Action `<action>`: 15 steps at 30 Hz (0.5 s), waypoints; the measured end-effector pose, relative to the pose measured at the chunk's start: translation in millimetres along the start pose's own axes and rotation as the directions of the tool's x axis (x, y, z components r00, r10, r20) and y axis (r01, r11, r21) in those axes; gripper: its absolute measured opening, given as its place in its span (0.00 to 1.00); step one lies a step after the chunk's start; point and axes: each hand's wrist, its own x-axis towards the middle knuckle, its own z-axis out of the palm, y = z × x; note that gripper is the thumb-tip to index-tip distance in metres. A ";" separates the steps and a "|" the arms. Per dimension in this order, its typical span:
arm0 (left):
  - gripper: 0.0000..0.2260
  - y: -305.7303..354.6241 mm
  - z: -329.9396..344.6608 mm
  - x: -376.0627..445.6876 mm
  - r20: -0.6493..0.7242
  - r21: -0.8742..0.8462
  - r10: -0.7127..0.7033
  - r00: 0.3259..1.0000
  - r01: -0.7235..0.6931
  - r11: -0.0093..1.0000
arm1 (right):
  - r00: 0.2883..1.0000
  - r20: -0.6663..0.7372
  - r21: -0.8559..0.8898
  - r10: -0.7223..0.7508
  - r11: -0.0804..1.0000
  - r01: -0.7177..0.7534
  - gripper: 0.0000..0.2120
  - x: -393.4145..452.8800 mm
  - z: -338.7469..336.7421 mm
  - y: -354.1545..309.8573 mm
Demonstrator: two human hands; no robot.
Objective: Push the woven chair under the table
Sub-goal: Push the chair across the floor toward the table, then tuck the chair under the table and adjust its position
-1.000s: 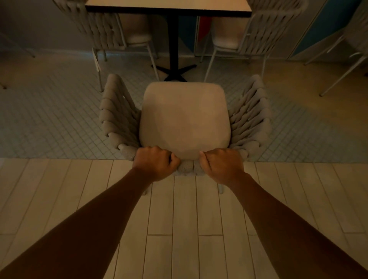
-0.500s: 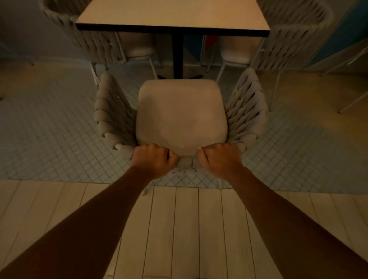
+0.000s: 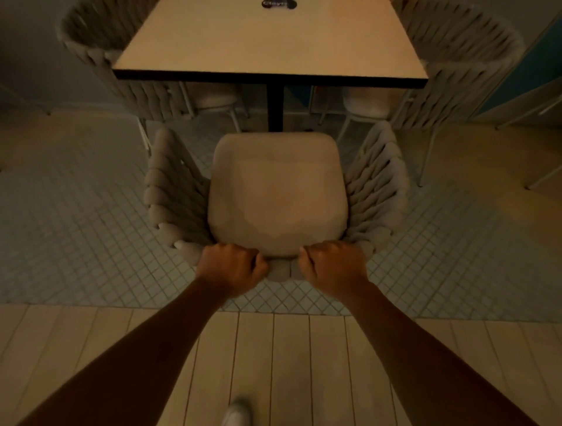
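The woven chair (image 3: pixel 276 194) stands right in front of me, its pale seat cushion facing up and its grey rope-woven sides curving out left and right. My left hand (image 3: pixel 231 269) and my right hand (image 3: pixel 334 266) each grip the top of its backrest, fists closed, a short stretch of rim showing between them. The table (image 3: pixel 270 39) has a light top with a dark edge and a black central post. The seat's front edge sits just short of the table's near edge, close to the post.
Two more woven chairs stand at the far side of the table, one at left (image 3: pixel 100 48), one at right (image 3: pixel 465 57). A small dark object (image 3: pixel 278 3) lies on the tabletop. Small floor tiles give way to pale planks under me. My shoe (image 3: pixel 237 412) shows at the bottom.
The chair has slid forward off the planks onto the tiles and closer to the table. I have stepped after it, and both hands have kept their grip on the backrest.
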 end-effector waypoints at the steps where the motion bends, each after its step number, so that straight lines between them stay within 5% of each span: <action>1: 0.20 -0.1 -0.5 0.7 -0.014 -0.009 0.001 1.000 -0.001 1.000 | 1.000 0.024 0.001 0.016 1.000 -0.016 0.21 1.6 -0.8 0.1; 7: 0.09 7.2 2.5 -4.3 -0.067 -0.175 -0.167 0.984 0.153 0.973 | 0.982 -0.005 0.045 0.188 0.981 -0.188 0.13 1.5 -1.2 -6.3; 10: 0.24 21.4 4.4 -13.7 -0.134 -0.225 -0.411 0.902 0.376 0.899 | 0.878 -0.054 0.038 0.476 0.880 -0.474 0.29 -2.0 -0.5 -18.0; 12: 0.33 33.2 2.0 -17.6 -0.114 -0.374 -0.641 0.759 0.565 0.736 | 0.688 -0.066 0.205 0.723 0.684 -0.700 0.42 0.9 -2.4 -26.6; 13: 0.37 38.1 1.2 -18.2 -0.081 -0.472 -0.760 0.644 0.647 0.598 | 0.530 -0.042 0.311 0.847 0.515 -0.799 0.46 2.8 -3.6 -26.3; 15: 0.44 43.7 -0.8 -12.1 0.093 -0.600 -0.951 0.295 0.779 0.183 | 0.093 0.147 0.458 0.985 0.015 -0.889 0.53 8.2 -8.3 -16.7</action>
